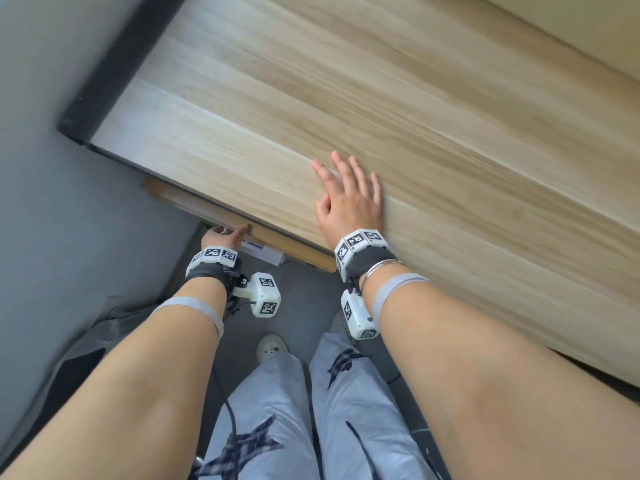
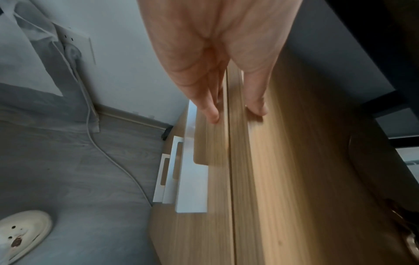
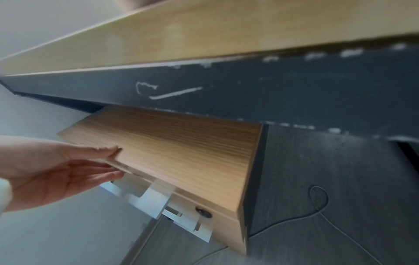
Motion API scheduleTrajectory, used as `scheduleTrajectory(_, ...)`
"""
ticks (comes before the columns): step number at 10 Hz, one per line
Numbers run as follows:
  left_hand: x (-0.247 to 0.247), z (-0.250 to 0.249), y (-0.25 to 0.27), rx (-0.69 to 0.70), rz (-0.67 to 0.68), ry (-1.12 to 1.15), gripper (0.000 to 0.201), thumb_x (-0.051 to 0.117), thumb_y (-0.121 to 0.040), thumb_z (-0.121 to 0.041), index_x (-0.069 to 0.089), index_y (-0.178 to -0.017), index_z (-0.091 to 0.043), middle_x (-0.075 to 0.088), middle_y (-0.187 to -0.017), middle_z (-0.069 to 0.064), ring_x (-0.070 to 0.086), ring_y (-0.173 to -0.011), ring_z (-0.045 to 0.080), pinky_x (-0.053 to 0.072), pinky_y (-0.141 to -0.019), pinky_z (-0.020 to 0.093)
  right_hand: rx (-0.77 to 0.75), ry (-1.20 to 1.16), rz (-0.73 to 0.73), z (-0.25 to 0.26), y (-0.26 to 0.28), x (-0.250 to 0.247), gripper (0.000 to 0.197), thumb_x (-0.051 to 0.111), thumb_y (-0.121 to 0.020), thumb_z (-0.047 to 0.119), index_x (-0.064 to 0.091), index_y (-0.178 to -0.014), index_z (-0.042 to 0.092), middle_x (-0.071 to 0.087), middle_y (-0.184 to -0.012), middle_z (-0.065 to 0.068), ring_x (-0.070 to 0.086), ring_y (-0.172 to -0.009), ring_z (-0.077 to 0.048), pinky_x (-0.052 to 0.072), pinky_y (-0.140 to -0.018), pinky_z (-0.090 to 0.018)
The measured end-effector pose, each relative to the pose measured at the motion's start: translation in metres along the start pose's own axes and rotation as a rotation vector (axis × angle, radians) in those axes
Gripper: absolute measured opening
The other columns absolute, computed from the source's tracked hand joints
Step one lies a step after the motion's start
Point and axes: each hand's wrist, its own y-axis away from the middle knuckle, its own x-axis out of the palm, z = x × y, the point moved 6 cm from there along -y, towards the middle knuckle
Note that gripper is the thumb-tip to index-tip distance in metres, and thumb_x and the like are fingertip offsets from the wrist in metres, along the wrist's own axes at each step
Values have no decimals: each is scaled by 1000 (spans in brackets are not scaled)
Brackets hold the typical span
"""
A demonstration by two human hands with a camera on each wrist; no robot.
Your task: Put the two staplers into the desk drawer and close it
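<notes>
A: Where are the staplers? I can't find either one.

B: Neither shows in any view. The counter [image 1: 346,109] is bare wood where the head camera sees it, so I judge they already lie inside the drawer [image 3: 181,152], but its inside is hidden.

A: And the drawer itself?

B: Only a little way out from under the counter's edge. The left hand [image 1: 227,235] has it by the front panel: the thumb [image 3: 99,149] lies on the outer face, and the fingers [image 3: 95,172] reach under the lower edge. A pinch with nearly straight fingers, not a fist.

A: The right hand?

B: The right hand [image 1: 349,199] lies flat on the counter, fingers spread, holding nothing. It looks like a brace.

A: How will the drawer handle?

B: It's a stiff wooden panel, so it shouldn't flex. I'd guess it runs on slides and moves lightly. The staplers, if inside, are small, hard and dense; they may slide and knock if it shuts fast.

A: Where to push?

B: Flat on the front face, near the middle, so it goes in square. The fingers under the edge should come clear before the gap closes.
</notes>
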Motion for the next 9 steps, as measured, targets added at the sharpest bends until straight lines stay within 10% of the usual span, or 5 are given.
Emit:
scheduleTrajectory(3, 7, -4, -13, 33, 84, -140, 70, 72, -76, -37, 53, -123, 11, 49, -57, 5, 42, -48, 17, 34, -50, 21, -1, -12, -14, 0, 0, 0, 62, 34, -77, 28, 43, -137, 42, 40, -151, 7, 35, -142, -19, 22, -115, -47)
scheduleTrajectory(4, 4, -10, -15, -43, 84, -306, 66, 67, -77, -50, 65, -109, 8, 64, -61, 13, 48, -47, 19, 37, -47, 24, 1, -8, -13, 0, -1, -1, 62, 33, -76, 29, 44, -136, 42, 41, -151, 7, 37, -141, -20, 23, -114, -47)
scheduleTrajectory(5, 5, -16, -16, -95, 112, -431, 58, 58, -82, -55, 56, -58, -2, 55, -37, 9, 50, -49, 23, 40, -47, 27, 0, -11, 7, 0, 0, 0, 62, 34, -77, 28, 43, -137, 42, 40, -151, 7, 35, -142, -20, 23, -115, -48)
scheduleTrajectory(7, 4, -13, -24, -12, 111, -316, 48, 66, -80, -45, 45, -52, -12, 64, -70, 13, 56, -59, 22, 49, -76, 32, 4, -17, 38, -1, -1, 1, 61, 46, -80, 25, 41, -138, 42, 36, -153, 7, 31, -144, -19, 19, -116, -47)
scheduleTrajectory(9, -14, -11, -5, 143, 177, -349, 34, 62, -87, -34, 51, -63, -13, 54, -64, 9, 53, -68, 24, 45, -66, 31, 0, -41, 87, 1, -2, -4, 59, 44, -85, 25, 35, -141, 42, 29, -157, 8, 23, -147, -18, 13, -118, -47)
